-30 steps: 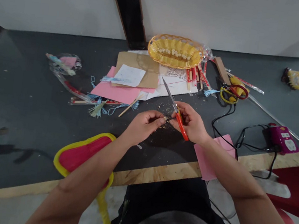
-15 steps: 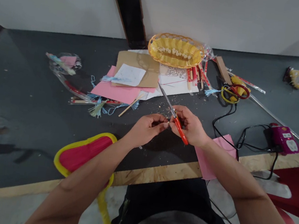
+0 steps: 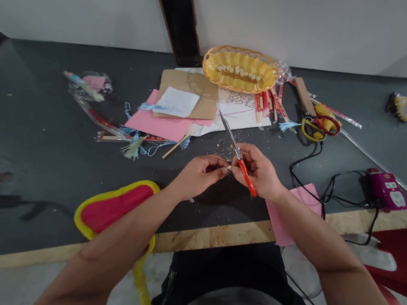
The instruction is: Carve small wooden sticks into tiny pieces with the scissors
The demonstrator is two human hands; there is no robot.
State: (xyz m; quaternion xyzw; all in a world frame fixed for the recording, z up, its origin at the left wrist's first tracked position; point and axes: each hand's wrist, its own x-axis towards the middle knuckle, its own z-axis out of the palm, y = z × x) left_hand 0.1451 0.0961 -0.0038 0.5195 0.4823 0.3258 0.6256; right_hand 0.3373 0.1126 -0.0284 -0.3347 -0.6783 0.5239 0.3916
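My left hand [image 3: 202, 174] is closed in a pinch on a tiny pale piece [image 3: 229, 167], too small to name. Its fingertips meet those of my right hand [image 3: 258, 171], which also touch the piece. Red-handled scissors [image 3: 247, 176] rest in my right hand, their closed blades pointing away towards the papers. Small pale crumbs [image 3: 222, 147] are scattered on the dark table [image 3: 57, 164] beneath and beyond my hands. A thin wooden stick [image 3: 178, 144] lies left of them.
At the back stands a yellow woven basket [image 3: 240, 80] holding small pale pieces, beside a leaning phone [image 3: 178, 21]. Pink paper [image 3: 158, 126], tassels [image 3: 135, 148] and a second pair of scissors [image 3: 328, 125] lie around. A pink, yellow-edged fan [image 3: 118, 206] is by my left forearm; a purple box [image 3: 390, 190] with cables sits right.
Both hands stay nearly where they were, fingertips together. The pale piece between them shows slightly more, and the scissors have shifted very slightly.
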